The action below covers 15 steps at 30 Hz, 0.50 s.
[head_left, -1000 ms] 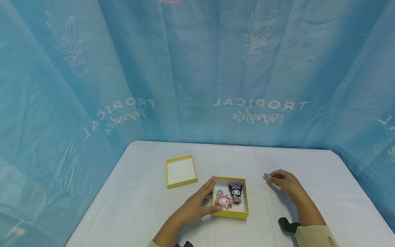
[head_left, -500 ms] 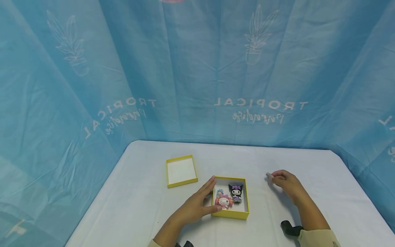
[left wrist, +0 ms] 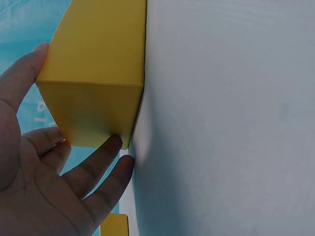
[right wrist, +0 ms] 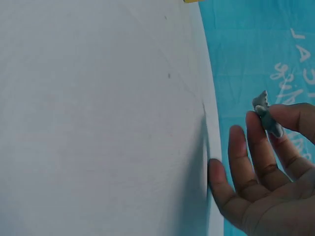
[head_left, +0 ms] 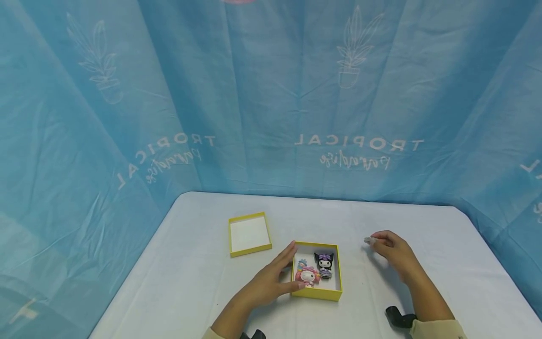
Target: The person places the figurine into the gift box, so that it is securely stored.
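A small grey piece [right wrist: 267, 116] with a jagged upper end is pinched between the thumb and fingertips of my right hand [head_left: 391, 249], raised a little over the table at the right. My left hand [head_left: 268, 282] holds the left side of an open yellow box [head_left: 317, 294], thumb over its near rim and fingers along the side to the far corner. In the left wrist view, fingertips [left wrist: 116, 141] touch the yellow wall. Inside lie a pink character figurine [head_left: 307, 278], partly overlapped by my thumb, and a black-and-purple one [head_left: 324, 265].
A shallow yellow lid [head_left: 249, 234], white inside, lies behind and to the left of the box. White cloth [head_left: 199, 263] covers the table. Blue printed curtain [head_left: 262, 94] hangs around the back and sides. A black wrist mount [head_left: 399, 318] shows below my right hand.
My right hand shifts very slightly and turns the grey piece in its fingertips. The left hand, box and lid stay in place.
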Each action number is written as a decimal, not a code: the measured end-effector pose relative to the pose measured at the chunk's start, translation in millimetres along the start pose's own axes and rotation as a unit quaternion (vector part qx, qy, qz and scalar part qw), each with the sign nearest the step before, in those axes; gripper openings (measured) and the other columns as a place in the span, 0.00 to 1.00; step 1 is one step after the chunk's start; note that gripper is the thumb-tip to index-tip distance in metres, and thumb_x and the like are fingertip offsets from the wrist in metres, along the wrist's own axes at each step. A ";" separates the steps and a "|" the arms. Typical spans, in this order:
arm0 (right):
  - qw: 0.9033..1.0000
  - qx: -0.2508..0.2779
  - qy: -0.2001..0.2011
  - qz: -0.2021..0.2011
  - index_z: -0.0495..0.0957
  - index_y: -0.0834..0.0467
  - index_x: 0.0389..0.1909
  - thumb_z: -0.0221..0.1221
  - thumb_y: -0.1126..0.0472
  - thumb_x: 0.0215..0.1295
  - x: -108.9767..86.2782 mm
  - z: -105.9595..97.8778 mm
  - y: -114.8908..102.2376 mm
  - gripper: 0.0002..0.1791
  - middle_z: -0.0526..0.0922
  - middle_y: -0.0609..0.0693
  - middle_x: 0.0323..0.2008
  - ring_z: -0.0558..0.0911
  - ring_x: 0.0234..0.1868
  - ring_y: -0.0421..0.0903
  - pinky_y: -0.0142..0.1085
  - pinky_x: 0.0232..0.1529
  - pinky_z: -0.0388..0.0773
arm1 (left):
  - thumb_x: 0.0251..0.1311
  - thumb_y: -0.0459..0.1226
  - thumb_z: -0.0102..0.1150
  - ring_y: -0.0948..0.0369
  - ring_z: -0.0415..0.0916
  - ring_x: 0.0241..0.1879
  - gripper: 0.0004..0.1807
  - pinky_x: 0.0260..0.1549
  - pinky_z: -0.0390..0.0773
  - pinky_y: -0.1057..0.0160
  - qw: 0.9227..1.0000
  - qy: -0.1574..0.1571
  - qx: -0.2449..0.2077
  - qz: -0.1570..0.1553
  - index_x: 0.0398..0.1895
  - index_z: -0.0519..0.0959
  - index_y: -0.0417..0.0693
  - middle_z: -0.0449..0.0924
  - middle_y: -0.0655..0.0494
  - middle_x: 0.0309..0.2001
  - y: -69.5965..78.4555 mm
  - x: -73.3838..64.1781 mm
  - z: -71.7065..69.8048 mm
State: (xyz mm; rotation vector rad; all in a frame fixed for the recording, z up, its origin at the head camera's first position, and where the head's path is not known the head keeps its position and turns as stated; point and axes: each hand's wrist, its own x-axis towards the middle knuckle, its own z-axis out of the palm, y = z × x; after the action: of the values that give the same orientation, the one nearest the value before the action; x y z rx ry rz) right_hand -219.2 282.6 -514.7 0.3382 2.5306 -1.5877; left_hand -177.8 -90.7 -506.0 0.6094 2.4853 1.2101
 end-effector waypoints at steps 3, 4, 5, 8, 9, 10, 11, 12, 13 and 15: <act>1.000 0.007 0.000 -0.012 0.74 0.59 0.62 0.60 0.47 0.72 -1.7 2.2 0.8 0.26 0.81 0.57 0.52 0.82 0.52 0.48 0.35 0.51 0.84 | 0.59 0.63 0.64 0.52 0.43 0.82 0.51 0.77 0.52 0.36 1.000 0.000 0.000 0.000 0.81 0.45 0.77 0.36 0.82 0.80 0.8 -0.1 -0.1; 1.000 0.011 0.000 -0.017 0.74 0.59 0.62 0.60 0.48 0.73 -2.3 3.0 1.0 0.25 0.81 0.58 0.52 0.82 0.52 0.47 0.34 0.51 0.85 | 0.59 0.63 0.64 0.52 0.43 0.82 0.52 0.77 0.52 0.36 1.000 0.000 0.000 0.000 0.81 0.46 0.75 0.36 0.82 0.80 1.0 -0.2 -0.1; 1.000 0.013 -0.002 -0.022 0.74 0.59 0.63 0.59 0.50 0.73 -3.2 3.3 0.8 0.24 0.81 0.58 0.52 0.83 0.51 0.46 0.34 0.50 0.85 | 0.59 0.63 0.64 0.51 0.43 0.82 0.52 0.76 0.52 0.36 1.000 -0.001 0.000 -0.001 0.81 0.46 0.74 0.36 0.82 0.80 1.2 -0.1 -0.1; 0.999 0.029 -0.008 -0.041 0.73 0.62 0.62 0.59 0.55 0.73 -5.8 4.5 0.7 0.22 0.82 0.59 0.50 0.85 0.46 0.43 0.32 0.48 0.86 | 0.59 0.63 0.64 0.51 0.44 0.82 0.52 0.77 0.52 0.36 1.000 -0.002 0.002 -0.002 0.82 0.46 0.72 0.36 0.80 0.81 1.7 -0.1 -0.5; 0.998 0.036 -0.014 -0.047 0.72 0.64 0.62 0.58 0.57 0.73 -6.7 4.7 0.5 0.22 0.82 0.59 0.49 0.86 0.46 0.42 0.31 0.48 0.86 | 0.59 0.63 0.64 0.52 0.44 0.82 0.52 0.77 0.53 0.36 1.000 -0.002 0.002 -0.003 0.82 0.46 0.72 0.36 0.80 0.81 1.9 -0.1 -0.6; 0.997 0.045 -0.018 -0.054 0.71 0.65 0.62 0.58 0.59 0.73 -7.4 5.1 0.6 0.22 0.82 0.59 0.49 0.86 0.45 0.42 0.31 0.48 0.86 | 0.59 0.63 0.64 0.52 0.44 0.82 0.52 0.77 0.52 0.37 1.000 -0.002 0.001 -0.004 0.82 0.46 0.72 0.36 0.79 0.81 2.1 0.0 -0.8; 0.997 0.050 -0.024 -0.059 0.71 0.66 0.62 0.57 0.60 0.74 -8.0 5.3 0.7 0.22 0.81 0.59 0.50 0.87 0.45 0.42 0.31 0.48 0.86 | 0.59 0.63 0.63 0.52 0.43 0.82 0.52 0.77 0.52 0.37 1.000 -0.002 0.002 -0.005 0.82 0.46 0.72 0.36 0.79 0.81 2.2 0.2 -0.8; 0.996 0.059 -0.026 -0.062 0.70 0.67 0.62 0.57 0.61 0.73 -8.6 5.8 0.7 0.21 0.81 0.59 0.51 0.87 0.45 0.41 0.31 0.49 0.86 | 0.59 0.63 0.63 0.52 0.43 0.82 0.52 0.77 0.52 0.37 1.000 -0.002 0.003 -0.005 0.82 0.46 0.72 0.36 0.79 0.81 2.2 0.3 -0.9; 0.995 0.064 -0.030 -0.065 0.70 0.67 0.62 0.57 0.61 0.73 -8.8 6.2 0.7 0.22 0.81 0.60 0.52 0.88 0.45 0.42 0.31 0.49 0.86 | 0.59 0.63 0.64 0.52 0.43 0.82 0.52 0.77 0.52 0.37 1.000 -0.002 0.002 -0.007 0.81 0.46 0.73 0.36 0.79 0.81 2.2 0.3 -1.0; 0.995 0.071 -0.036 -0.063 0.70 0.66 0.63 0.57 0.62 0.73 -9.5 6.9 0.2 0.21 0.80 0.61 0.56 0.87 0.47 0.42 0.32 0.52 0.85 | 0.59 0.64 0.63 0.52 0.43 0.82 0.52 0.77 0.52 0.37 1.000 -0.002 0.001 -0.009 0.81 0.46 0.73 0.36 0.80 0.81 2.3 0.6 -1.0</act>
State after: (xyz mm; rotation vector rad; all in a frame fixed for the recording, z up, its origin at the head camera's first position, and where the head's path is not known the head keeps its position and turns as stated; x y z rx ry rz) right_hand -210.1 275.4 -515.6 0.1356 2.4359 -1.7955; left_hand -178.3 -89.7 -503.7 0.5887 2.4837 1.1989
